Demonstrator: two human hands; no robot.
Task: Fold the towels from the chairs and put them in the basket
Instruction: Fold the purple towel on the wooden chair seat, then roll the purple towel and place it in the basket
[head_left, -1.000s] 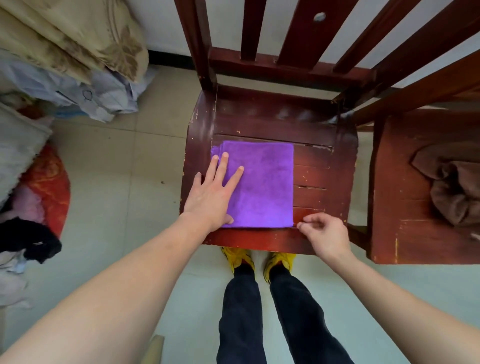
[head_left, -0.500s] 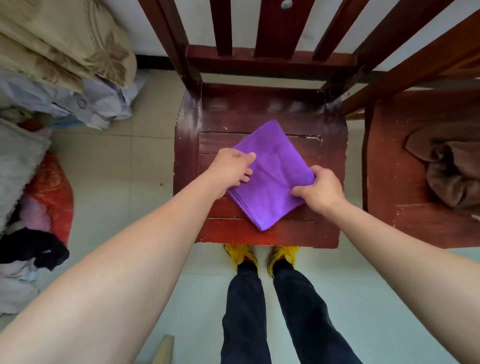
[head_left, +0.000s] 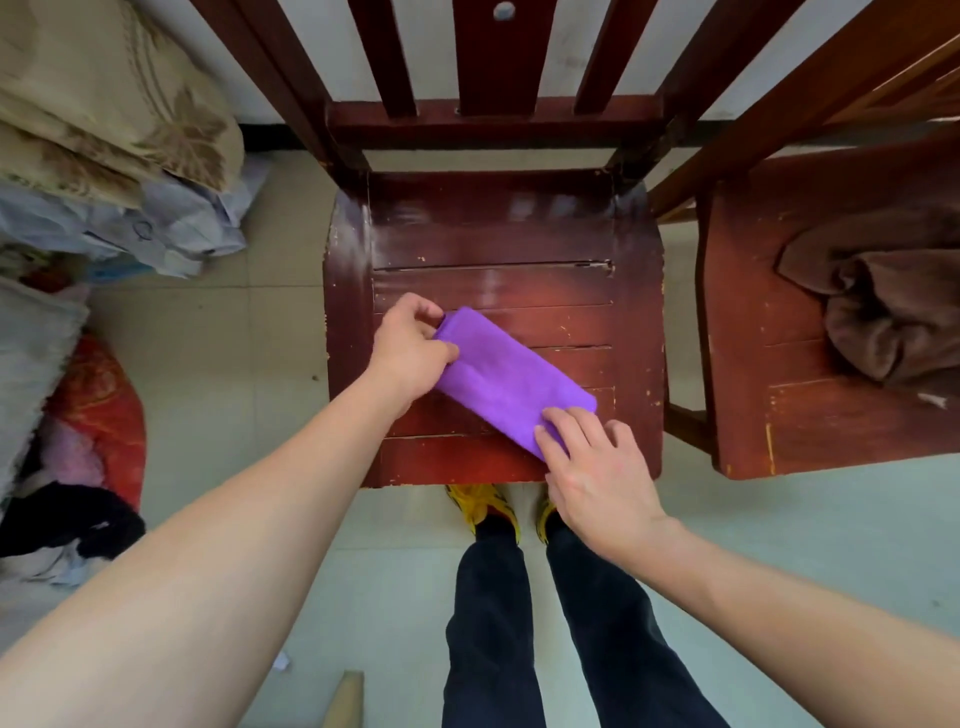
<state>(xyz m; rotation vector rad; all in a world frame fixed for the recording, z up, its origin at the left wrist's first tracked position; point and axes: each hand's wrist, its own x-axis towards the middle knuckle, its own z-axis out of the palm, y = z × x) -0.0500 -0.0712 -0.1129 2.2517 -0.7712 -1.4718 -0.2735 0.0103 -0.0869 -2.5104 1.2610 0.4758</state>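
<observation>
A purple towel (head_left: 506, 376), folded into a narrow strip, lies diagonally on the seat of a dark red wooden chair (head_left: 493, 244). My left hand (head_left: 410, 345) pinches the strip's upper-left end between thumb and fingers. My right hand (head_left: 597, 467) rests on its lower-right end, fingers spread and pressing down. A crumpled brown towel (head_left: 883, 306) sits on the seat of a second red chair (head_left: 769, 415) to the right. No basket is in view.
Stacked bedding and clothes (head_left: 104, 156) fill the left side, with a red cushion (head_left: 98, 410) and dark garments (head_left: 62, 519) on the floor. My legs and yellow shoes (head_left: 478, 506) stand just in front of the chair. Pale floor tiles surround the chairs.
The purple towel went from a flat rectangle to a turned square, then was folded over into a narrow diagonal strip. My left hand moved to its upper end, my right to its lower end.
</observation>
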